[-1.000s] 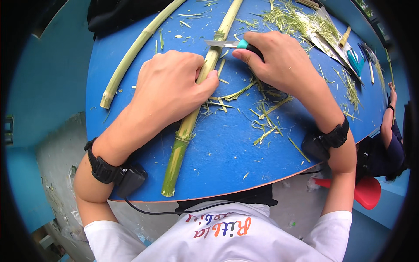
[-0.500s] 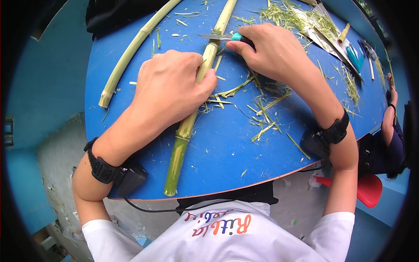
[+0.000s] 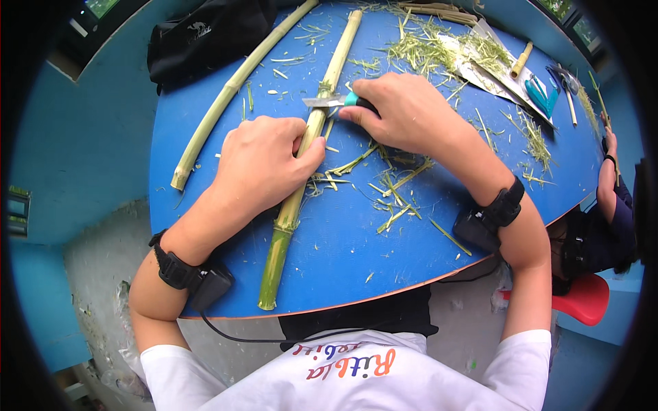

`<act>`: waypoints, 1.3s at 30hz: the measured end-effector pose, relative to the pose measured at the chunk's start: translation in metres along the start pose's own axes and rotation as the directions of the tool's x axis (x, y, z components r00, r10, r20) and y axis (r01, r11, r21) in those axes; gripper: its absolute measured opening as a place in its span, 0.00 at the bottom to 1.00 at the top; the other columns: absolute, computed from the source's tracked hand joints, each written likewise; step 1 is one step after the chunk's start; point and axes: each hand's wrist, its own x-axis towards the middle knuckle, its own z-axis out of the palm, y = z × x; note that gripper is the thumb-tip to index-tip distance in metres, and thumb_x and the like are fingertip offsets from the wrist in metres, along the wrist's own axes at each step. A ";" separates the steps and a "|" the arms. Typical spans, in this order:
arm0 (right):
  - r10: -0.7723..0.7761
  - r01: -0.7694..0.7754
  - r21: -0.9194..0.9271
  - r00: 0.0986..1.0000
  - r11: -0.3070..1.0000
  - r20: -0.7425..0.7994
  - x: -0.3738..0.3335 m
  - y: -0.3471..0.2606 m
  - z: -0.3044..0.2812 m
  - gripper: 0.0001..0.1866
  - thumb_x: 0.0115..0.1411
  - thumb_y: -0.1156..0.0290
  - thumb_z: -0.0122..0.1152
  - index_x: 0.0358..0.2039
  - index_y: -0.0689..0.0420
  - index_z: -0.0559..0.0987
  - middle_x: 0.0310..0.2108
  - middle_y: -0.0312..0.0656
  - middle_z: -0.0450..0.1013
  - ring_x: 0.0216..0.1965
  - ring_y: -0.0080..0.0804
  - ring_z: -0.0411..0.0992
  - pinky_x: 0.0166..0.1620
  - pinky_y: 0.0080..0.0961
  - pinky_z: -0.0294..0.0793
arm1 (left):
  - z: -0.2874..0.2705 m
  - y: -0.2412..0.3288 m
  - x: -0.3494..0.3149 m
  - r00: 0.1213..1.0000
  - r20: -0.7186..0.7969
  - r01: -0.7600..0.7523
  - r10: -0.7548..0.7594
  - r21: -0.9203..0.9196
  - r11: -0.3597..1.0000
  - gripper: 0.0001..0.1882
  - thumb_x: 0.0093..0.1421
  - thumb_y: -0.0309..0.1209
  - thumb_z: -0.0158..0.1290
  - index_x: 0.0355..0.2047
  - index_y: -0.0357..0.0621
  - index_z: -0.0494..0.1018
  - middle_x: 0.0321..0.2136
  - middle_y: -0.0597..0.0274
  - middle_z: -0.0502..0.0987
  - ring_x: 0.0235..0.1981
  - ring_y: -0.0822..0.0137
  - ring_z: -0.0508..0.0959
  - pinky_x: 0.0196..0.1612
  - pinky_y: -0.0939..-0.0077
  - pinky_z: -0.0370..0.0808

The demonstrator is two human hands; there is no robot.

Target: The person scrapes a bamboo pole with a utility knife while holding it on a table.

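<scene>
A long peeled bamboo stalk (image 3: 290, 209) lies slanting across the blue table, its near end still green. My left hand (image 3: 260, 156) is closed round its middle, thumb on the right side; the fingertips are partly hidden. My right hand (image 3: 406, 113) grips a utility knife (image 3: 351, 101) with a teal and black handle. Its blade lies across the stalk near a joint, just beyond my left hand. A second pale stalk (image 3: 233, 89), slightly curved, rests to the left.
Green shavings (image 3: 421, 51) are heaped at the far right, partly on white paper (image 3: 485, 77), with loose strips beside the stalk. Teal-handled scissors (image 3: 543, 96) and a short bamboo piece (image 3: 521, 59) lie there. A black bag (image 3: 205, 44) sits far left. Another person's arm (image 3: 608, 164) shows at right.
The blade has come slightly toward me along the stalk, near the joint. The whole view has shifted, showing more of the table's far side. Both hands keep their hold.
</scene>
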 end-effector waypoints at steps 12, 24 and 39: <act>-0.016 0.014 0.030 0.996 0.999 0.086 -0.008 0.001 0.002 0.19 0.60 0.55 0.55 0.27 0.60 0.72 0.23 0.53 0.73 0.28 0.54 0.74 0.32 0.47 0.71 | 0.021 -0.002 -0.002 0.999 -0.050 -0.012 0.012 -0.007 1.000 0.20 0.55 0.45 0.52 0.17 0.41 0.72 0.15 0.51 0.74 0.21 0.48 0.77 0.26 0.56 0.73; 0.087 -0.084 0.064 0.995 0.994 -0.042 -0.002 0.024 0.012 0.17 0.60 0.59 0.56 0.26 0.61 0.70 0.22 0.53 0.72 0.28 0.56 0.72 0.31 0.48 0.68 | 0.023 0.000 0.010 1.000 0.022 -0.022 0.023 -0.022 1.000 0.22 0.57 0.47 0.49 0.21 0.39 0.76 0.18 0.46 0.76 0.24 0.47 0.79 0.29 0.56 0.75; 0.056 -0.057 0.068 0.998 0.996 0.018 -0.003 0.016 0.008 0.17 0.59 0.59 0.56 0.29 0.62 0.71 0.23 0.55 0.72 0.30 0.58 0.71 0.34 0.48 0.69 | 0.026 -0.001 0.003 0.997 0.004 -0.073 0.074 -0.074 0.995 0.22 0.56 0.46 0.50 0.20 0.38 0.76 0.18 0.45 0.76 0.24 0.45 0.79 0.30 0.56 0.75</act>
